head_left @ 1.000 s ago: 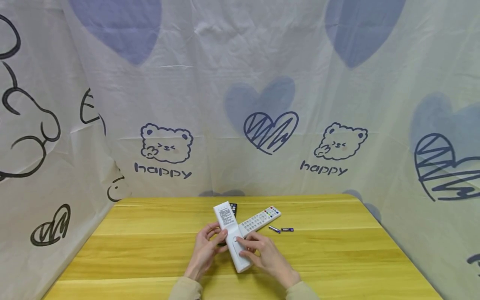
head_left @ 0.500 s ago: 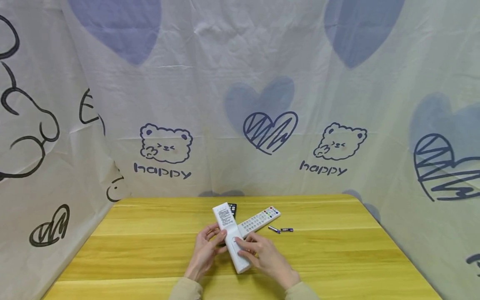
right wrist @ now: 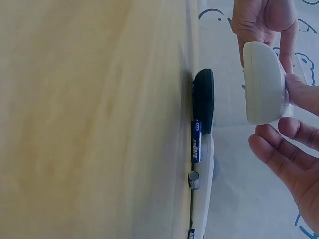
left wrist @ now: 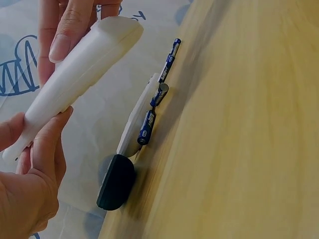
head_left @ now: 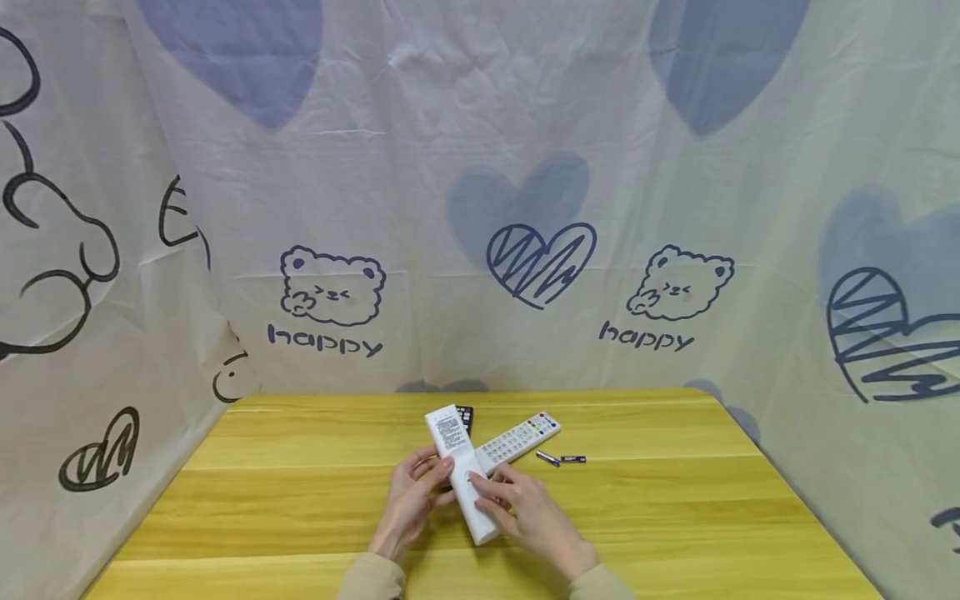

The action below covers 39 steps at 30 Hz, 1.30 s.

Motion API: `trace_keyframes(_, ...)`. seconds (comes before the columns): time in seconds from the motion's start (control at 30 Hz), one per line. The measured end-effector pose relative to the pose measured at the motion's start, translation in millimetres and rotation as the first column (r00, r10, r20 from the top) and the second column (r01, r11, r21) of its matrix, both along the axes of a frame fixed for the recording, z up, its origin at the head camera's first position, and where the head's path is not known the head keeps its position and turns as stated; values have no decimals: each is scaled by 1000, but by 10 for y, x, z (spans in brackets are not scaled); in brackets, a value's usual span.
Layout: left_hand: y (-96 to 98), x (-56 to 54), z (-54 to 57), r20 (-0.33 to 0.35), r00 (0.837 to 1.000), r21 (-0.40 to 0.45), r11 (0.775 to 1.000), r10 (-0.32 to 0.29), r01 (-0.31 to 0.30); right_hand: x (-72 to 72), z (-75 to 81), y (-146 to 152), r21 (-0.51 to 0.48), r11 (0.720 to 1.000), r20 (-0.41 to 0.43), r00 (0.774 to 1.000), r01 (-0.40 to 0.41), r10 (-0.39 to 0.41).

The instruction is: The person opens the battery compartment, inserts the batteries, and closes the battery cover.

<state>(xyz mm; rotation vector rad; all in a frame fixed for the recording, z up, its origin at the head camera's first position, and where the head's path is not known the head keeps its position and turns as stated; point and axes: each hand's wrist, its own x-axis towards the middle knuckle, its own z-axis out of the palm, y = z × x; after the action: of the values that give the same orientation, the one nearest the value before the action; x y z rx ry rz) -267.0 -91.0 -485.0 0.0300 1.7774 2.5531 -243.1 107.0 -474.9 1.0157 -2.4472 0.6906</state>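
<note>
A white remote control point(head_left: 459, 467) is held up with its labelled back facing me, tilted over the table. Near its middle, my left hand point(head_left: 411, 500) grips it from the left side, thumb on top and fingers beneath. My right hand point(head_left: 528, 510) has curled fingers at the lower half of the back, with thumb and index fingertips on the battery cover point(head_left: 472, 492). In the left wrist view the remote's smooth rounded side shows between both hands. In the right wrist view its blunt end faces the camera. Its button side is hidden from the head view.
A second white remote point(head_left: 521, 442) lies buttons up behind the held one. A black remote point(head_left: 467, 417) is partly covered by it. Small blue batteries point(head_left: 573, 459) lie to the right on the wooden table point(head_left: 675, 500). A printed cloth point(head_left: 427, 208) hangs behind.
The dark seam line around the battery cover shows less than a second ago, and the right fingertips have shifted slightly up the remote's back. The left hand keeps its grip.
</note>
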Motion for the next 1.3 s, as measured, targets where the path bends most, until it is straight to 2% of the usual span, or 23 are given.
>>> trace_keyframes(0.3, -3, -19, -3, 14, 999, -6, 999, -36, 36, -2, 1, 32, -81, 996, 83, 996, -37, 44)
trace_keyframes(0.47, -26, -22, 9, 18, 997, -10, 998, -69, 69, -15, -3, 66, -146, 989, 145, 988, -29, 51)
trace_keyframes(0.77, -105, -10, -5, 16, 985, -23, 985, -170, 171, -34, -39, 167, -311, 950, 270, 955, -33, 122)
trace_keyframes(1.07, -211, -35, -33, 0, 954, -13, 954, -300, 300, -65, -74, 330, -351, 936, 314, 938, -26, 144)
trace_keyframes(1.17, -241, -40, -27, 7, 949, -25, 948, -316, 316, -74, -82, 373, -361, 933, 338, 930, -16, 146)
trace_keyframes(1.3, -276, -36, -16, 19, 954, -49, 952, -300, 301, -85, -85, 409, -363, 932, 354, 923, -13, 151)
